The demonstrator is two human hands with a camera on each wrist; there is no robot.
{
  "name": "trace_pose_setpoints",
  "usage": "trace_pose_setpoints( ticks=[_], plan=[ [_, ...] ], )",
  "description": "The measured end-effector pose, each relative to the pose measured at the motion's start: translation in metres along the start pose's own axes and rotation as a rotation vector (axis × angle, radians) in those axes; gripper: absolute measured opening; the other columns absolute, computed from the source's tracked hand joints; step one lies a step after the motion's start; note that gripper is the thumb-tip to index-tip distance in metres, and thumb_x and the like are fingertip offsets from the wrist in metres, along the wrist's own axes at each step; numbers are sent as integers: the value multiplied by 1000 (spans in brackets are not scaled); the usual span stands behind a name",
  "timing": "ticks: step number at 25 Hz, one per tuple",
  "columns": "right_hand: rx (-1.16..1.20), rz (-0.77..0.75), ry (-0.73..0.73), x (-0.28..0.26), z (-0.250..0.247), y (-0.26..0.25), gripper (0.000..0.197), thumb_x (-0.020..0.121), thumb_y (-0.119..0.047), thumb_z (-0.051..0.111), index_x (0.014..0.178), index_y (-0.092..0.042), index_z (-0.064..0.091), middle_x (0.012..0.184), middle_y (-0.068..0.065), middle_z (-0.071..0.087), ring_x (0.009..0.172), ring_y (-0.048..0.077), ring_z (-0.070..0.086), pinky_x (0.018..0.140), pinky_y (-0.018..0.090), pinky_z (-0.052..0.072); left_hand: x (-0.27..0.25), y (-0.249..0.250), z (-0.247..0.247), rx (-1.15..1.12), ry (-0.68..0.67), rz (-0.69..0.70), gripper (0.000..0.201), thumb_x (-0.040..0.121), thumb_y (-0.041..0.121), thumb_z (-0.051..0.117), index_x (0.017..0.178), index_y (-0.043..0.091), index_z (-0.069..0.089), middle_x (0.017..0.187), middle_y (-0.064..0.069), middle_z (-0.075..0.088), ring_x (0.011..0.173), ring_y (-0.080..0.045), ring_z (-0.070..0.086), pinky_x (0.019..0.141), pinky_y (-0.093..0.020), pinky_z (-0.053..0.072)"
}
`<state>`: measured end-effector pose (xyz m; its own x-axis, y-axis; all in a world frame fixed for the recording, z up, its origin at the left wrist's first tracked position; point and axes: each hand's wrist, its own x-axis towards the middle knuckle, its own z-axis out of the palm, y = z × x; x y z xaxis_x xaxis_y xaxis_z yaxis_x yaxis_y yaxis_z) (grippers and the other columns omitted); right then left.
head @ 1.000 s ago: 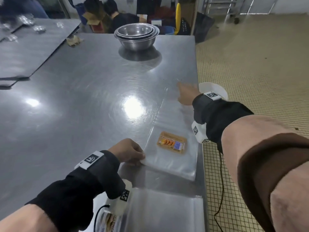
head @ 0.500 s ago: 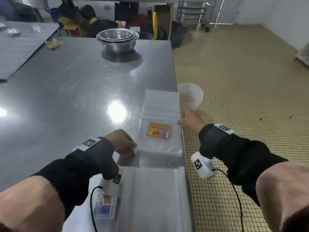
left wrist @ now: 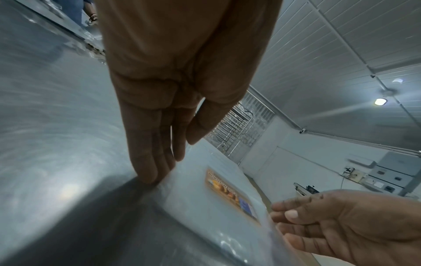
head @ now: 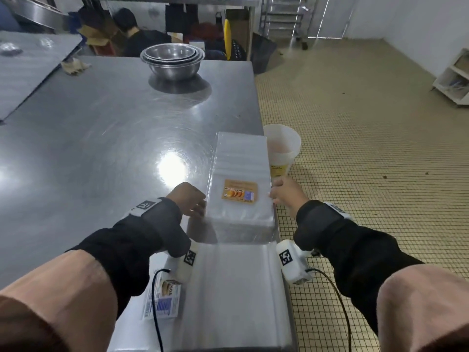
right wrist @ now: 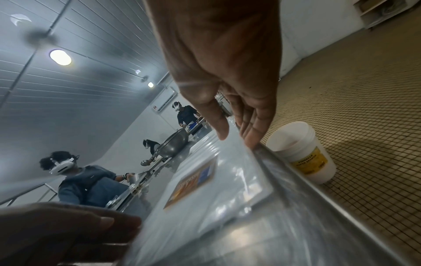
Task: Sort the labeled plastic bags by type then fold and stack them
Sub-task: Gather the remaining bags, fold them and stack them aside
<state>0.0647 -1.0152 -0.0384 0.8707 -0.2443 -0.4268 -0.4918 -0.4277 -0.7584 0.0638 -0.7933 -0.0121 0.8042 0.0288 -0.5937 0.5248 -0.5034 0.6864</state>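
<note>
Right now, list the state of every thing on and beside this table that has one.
Stack of orange-labelled plastic bags: flat at the table's right edge, label up.
Left hand: straight fingers against the stack's left side.
Right hand: open, at the stack's right side.
Near pile of plastic bags: flat, unfolded.
Steel bowls: nested, upright.
White tub: upright on the floor, no lid.

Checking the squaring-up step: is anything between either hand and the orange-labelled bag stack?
Nothing visible. The left hand has straight fingers against the bag stack's left edge; the right hand meets its right edge.
</note>
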Motion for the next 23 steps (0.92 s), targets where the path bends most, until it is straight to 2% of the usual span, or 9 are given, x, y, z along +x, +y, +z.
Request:
trace_pose_setpoints(
  ticks=[1,6,8,11,13,16,19,21,23],
  plan=[
    [2,8,-4,3,0,1,9,84,3,60,92,-2,61,101,16,62,104,31,58,97,48,47,1,1,0,-5,11,3,25,96,2,45,73,11,50,74,-4,56,63,-14,55,61,-24,49],
    [-6,26,-32,8,1,-4,31,85,0,61,116,1,58,117,16,61,112,31,57,99,45,47,2,4,2,-22,-30,-10,22,91,-8,43,73,1,53,74,-12,55,62,-23,54,72,-36,51],
    [-2,48,-42,8,-1,-5,39,86,1,60,125,0,52,122,15,57,115,31,54,101,44,45,0,2,2,-9,-44,-19,16,92,-7,43,84,-3,56,79,-14,57,64,-24,56,81,-40,51],
    [-14,48,-74,6,-3,-5,47,87,1,59,133,-2,47,128,16,54,118,30,52,103,43,43,-5,-1,2,-42,-44,-38,21,91,-9,43,107,-11,56,91,-18,59,66,-26,56,76,-39,50],
    [-5,50,-75,5,-4,-5,48,87,1,59,133,-2,46,128,16,53,117,29,52,103,42,44,-7,-1,2,-48,-45,-44,24,91,-9,43,110,-12,57,91,-19,59,66,-27,56,73,-38,50],
    [32,65,-72,6,-7,-6,47,87,0,59,132,-3,46,126,15,54,114,28,55,99,37,47,-3,2,-2,-30,-55,-49,20,91,-8,44,106,-8,58,80,-15,58,66,-25,57,71,-35,51],
    [66,55,-45,16,-8,-5,45,86,0,61,130,-1,47,123,15,54,111,27,55,96,36,48,13,7,-12,-26,-38,-32,9,93,-2,47,91,2,56,82,-12,59,68,-20,58,72,-31,51],
    [76,50,-18,27,-8,-7,37,86,0,61,122,-2,51,119,13,56,111,28,55,99,39,46,32,13,-19,-43,-13,-2,17,95,2,47,81,10,53,84,-7,58,68,-16,57,68,-28,51],
    [75,46,-3,41,-8,-12,30,86,-1,61,115,-5,54,116,11,55,115,29,52,101,40,43,47,21,-24,-96,12,5,22,95,2,45,77,13,49,80,-3,55,67,-14,55,59,-23,51]
  ],
)
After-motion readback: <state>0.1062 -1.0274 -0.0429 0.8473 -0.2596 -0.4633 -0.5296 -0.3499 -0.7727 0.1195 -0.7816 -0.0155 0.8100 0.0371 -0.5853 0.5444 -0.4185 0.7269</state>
